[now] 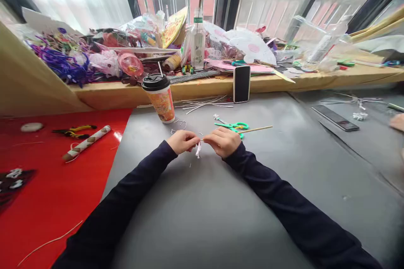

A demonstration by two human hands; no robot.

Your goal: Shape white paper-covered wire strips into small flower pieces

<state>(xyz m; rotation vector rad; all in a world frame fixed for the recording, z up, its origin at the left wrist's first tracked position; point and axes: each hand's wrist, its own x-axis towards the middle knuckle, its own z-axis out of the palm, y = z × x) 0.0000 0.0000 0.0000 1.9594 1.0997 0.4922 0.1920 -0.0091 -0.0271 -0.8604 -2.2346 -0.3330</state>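
Two dark navy sleeves reaching forward over a grey counter (221, 218). Left hand (183, 141) and right hand (224, 142) close together, fingers of both pressed tight, pinching a thin wooden stick (255, 129) that runs out to the right past the right fingers. Small white tuft of ribbon or thread (198, 150) hanging between the two sets of fingers, just below the stick. Just beyond the right fingers, green-handled scissors (235, 126) flat on the counter, touching or nearly under the stick. Just beyond the left fingers, bent pieces of thin silver wire (179, 124). Farther back from the left fingers, an orange paper cup with a black lid and straw (159, 97). Beyond the right fingers, a black phone with a white edge (241, 83) propped upright against a wooden ledge (202, 88). Well left of the left fingers, a red sheet (47, 193) bearing yellow-handled pliers (74, 131) and a paper-wrapped roll (86, 143). Farthest back, heaped craft clutter on the ledge under windows.
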